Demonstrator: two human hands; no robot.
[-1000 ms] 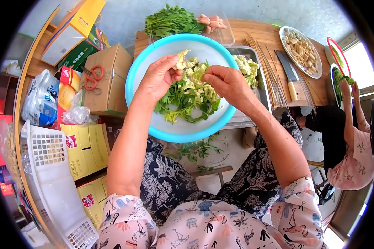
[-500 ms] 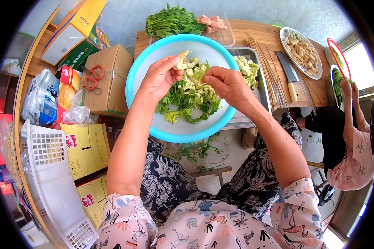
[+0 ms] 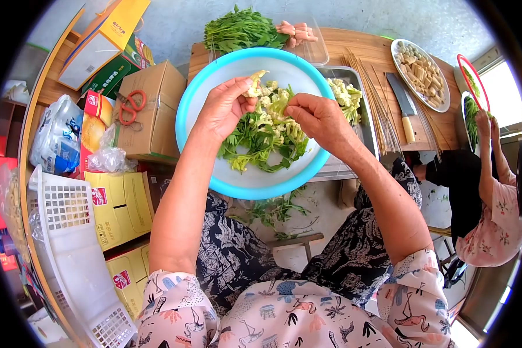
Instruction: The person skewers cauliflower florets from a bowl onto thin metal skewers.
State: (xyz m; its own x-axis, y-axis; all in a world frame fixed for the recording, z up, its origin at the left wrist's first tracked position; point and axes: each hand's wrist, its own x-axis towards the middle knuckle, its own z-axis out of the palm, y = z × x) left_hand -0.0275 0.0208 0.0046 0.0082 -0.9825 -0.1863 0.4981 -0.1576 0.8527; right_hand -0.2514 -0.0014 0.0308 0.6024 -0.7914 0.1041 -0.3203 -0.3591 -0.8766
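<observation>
Over a blue-rimmed basin [image 3: 249, 192], my left hand [image 3: 225, 107] is closed on a pale cauliflower piece [image 3: 254, 86], pinched between thumb and fingers. My right hand [image 3: 314, 116] is to the right of it, its thumb and fingertips pressed together at a light green stem whose outline merges with the vegetables behind. Inside the basin lie cauliflower florets [image 3: 275, 126] and green leaves [image 3: 246, 139]. More cauliflower [image 3: 345, 95] sits in a metal tray [image 3: 368, 123] at the basin's right.
On the wooden table [image 3: 377, 49] are greens [image 3: 240, 30], pink pieces [image 3: 296, 32], skewers [image 3: 372, 93], a knife [image 3: 401, 98] and a plate [image 3: 399, 49] of cut food. Cartons [image 3: 151, 110], scissors [image 3: 132, 108] and a white basket [image 3: 69, 249] stand left. Another person's hands [image 3: 486, 123] hold greens at right.
My hands hold nearly the same pose over the basin. The other person's hands at the right have shifted slightly around the greens.
</observation>
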